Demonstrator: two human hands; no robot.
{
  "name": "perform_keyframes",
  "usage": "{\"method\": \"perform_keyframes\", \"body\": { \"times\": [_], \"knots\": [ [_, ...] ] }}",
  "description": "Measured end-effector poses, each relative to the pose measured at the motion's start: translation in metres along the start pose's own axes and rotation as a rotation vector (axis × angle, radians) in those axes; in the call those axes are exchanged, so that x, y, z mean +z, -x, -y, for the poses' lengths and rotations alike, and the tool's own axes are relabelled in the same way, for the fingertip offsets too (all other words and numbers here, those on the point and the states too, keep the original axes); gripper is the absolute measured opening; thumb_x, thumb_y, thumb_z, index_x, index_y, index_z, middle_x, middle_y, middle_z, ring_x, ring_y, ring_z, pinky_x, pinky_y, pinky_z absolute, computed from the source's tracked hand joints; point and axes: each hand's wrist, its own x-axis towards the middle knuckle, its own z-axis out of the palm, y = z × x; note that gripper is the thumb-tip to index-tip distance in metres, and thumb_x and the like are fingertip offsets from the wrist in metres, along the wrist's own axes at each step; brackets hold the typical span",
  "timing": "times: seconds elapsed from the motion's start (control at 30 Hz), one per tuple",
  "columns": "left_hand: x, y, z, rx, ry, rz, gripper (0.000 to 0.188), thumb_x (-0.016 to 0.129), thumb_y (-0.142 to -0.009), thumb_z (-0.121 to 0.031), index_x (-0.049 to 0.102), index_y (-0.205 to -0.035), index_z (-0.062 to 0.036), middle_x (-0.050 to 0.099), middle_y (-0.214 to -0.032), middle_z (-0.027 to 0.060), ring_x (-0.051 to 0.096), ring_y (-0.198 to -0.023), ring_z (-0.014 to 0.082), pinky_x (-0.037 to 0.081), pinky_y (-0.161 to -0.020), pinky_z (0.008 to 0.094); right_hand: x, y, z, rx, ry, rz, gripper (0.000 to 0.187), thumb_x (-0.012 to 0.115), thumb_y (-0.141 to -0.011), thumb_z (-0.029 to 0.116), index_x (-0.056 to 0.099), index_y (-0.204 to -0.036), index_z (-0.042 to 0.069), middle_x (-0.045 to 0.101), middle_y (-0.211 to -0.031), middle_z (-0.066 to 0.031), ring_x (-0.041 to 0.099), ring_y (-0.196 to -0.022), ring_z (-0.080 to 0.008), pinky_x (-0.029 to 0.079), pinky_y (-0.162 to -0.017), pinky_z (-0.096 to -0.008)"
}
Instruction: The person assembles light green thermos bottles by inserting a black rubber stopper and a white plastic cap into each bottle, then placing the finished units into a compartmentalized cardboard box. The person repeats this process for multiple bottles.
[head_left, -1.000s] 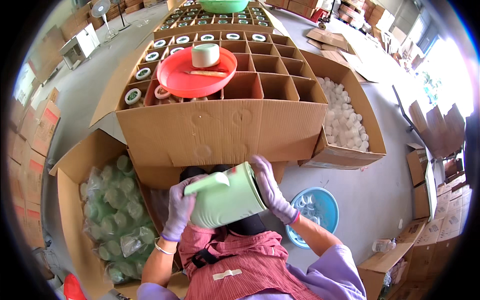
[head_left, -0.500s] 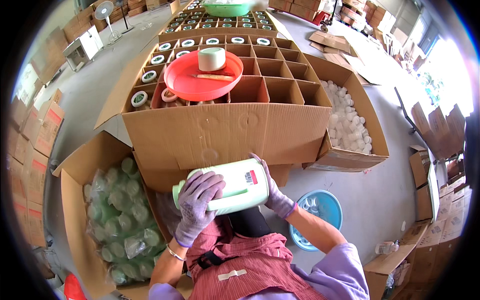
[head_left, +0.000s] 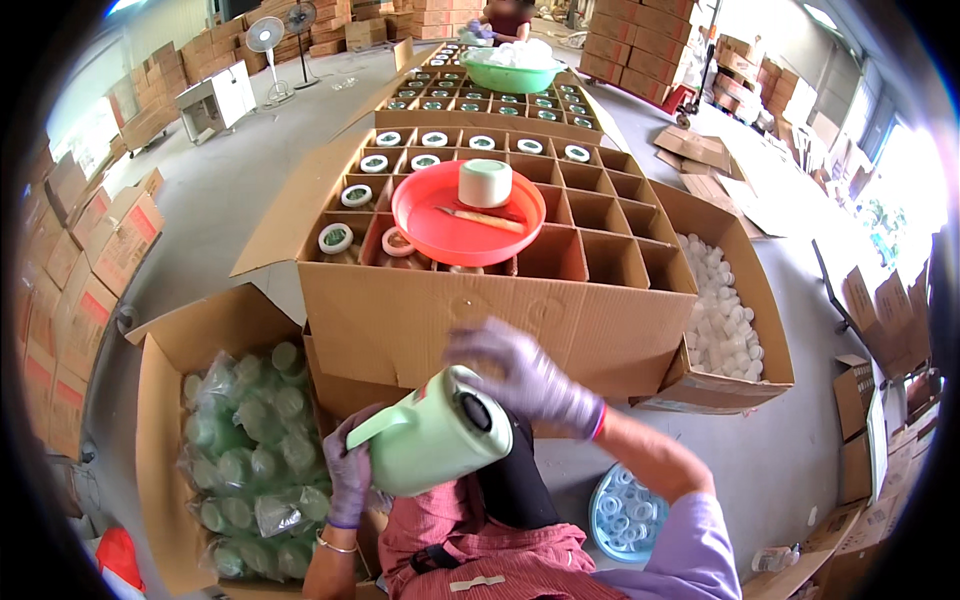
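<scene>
A pale green jug-shaped flask (head_left: 440, 440) is tilted in front of my lap, its handle toward the upper left. Its right end faces me with a dark round opening in it. My left hand (head_left: 350, 465), in a greyish-purple glove, grips the flask at the handle side. Just above that dark end is my right hand (head_left: 525, 375), gloved alike and blurred by motion. Its fingers reach out to the left, and I see nothing held in them.
Ahead stands a divided carton (head_left: 490, 320) with lidded flasks in some cells. On it rests a red basin (head_left: 470, 245) holding a pale cup (head_left: 485, 184) and a knife-like tool (head_left: 482, 219). Bagged green parts (head_left: 250, 440), white caps (head_left: 720, 320) and a blue basin (head_left: 597, 505) flank me.
The flask has turned, so its dark end now faces me. My right hand has left its end and moved up and left. The view has shifted, and a person shows at the far end.
</scene>
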Motion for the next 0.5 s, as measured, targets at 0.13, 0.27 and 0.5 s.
{"method": "perform_keyframes", "body": {
  "times": [0.13,0.27,0.5],
  "knots": [
    [-0.037,0.005,0.013,-0.232,0.132,-0.133,0.026,0.057,-0.099,-0.02,0.069,-0.097,0.0031,0.07,-0.09,0.0061,0.065,-0.08,0.0134,0.053,-0.073,0.0277,-0.078,-0.122,-0.035,0.054,0.497,-0.228,0.017,0.068,-0.084,0.016,0.07,-0.093,0.003,0.07,-0.089,-0.0162,0.068,-0.084,-0.0349,0.054,-0.074,-0.0429],
    [-0.028,0.013,0.025,-0.112,-0.042,-0.213,0.033,0.053,-0.103,-0.027,0.066,-0.087,-0.0018,0.067,-0.078,0.002,0.061,-0.069,0.011,0.05,-0.062,0.0282,-0.083,-0.162,-0.111,0.25,1.037,0.198,0.025,0.065,-0.08,0.027,0.073,-0.093,0.007,0.071,-0.086,-0.0167,0.07,-0.083,-0.0353,0.057,-0.071,-0.0428],
    [-0.051,0.003,0.068,-0.306,0.445,-0.146,0.031,0.055,-0.102,-0.028,0.065,-0.089,-0.0026,0.066,-0.079,0.0008,0.063,-0.069,0.0117,0.05,-0.061,0.0275,-0.086,-0.17,-0.126,0.351,0.931,0.191,0.024,0.062,-0.084,0.027,0.073,-0.092,0.006,0.071,-0.081,-0.0157,0.072,-0.081,-0.029,0.057,-0.07,-0.0415]
  ]
}}
